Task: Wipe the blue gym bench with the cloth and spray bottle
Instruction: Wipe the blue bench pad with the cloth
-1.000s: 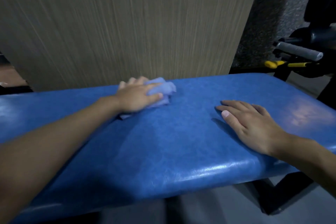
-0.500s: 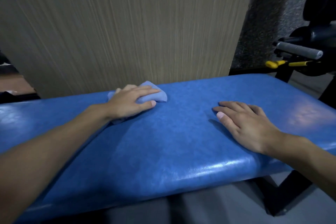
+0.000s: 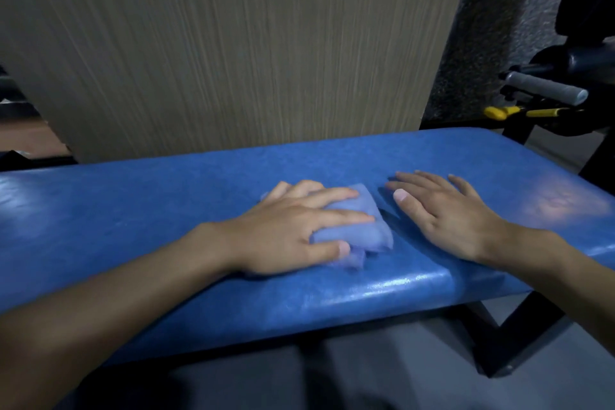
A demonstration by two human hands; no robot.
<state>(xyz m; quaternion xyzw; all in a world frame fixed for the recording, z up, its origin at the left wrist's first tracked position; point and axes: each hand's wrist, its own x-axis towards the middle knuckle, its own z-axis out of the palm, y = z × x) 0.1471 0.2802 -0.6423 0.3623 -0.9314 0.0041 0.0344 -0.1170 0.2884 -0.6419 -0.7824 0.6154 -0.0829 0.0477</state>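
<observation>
Wood-grain panelling stands behind the blue gym bench, whose long axis runs left to right across the view. Near the bench's middle, the left hand presses the crumpled cloth down, fingers spread almost straight, thumb against the wad's near side. The wad lies lengthwise across the bench's width. The right hand rests flat on the bench, fingers straight, just beside the cloth. Held only by pressure, the wad may bunch or slip out, leaving streaks, or bump the right hand. No spray bottle shows.
</observation>
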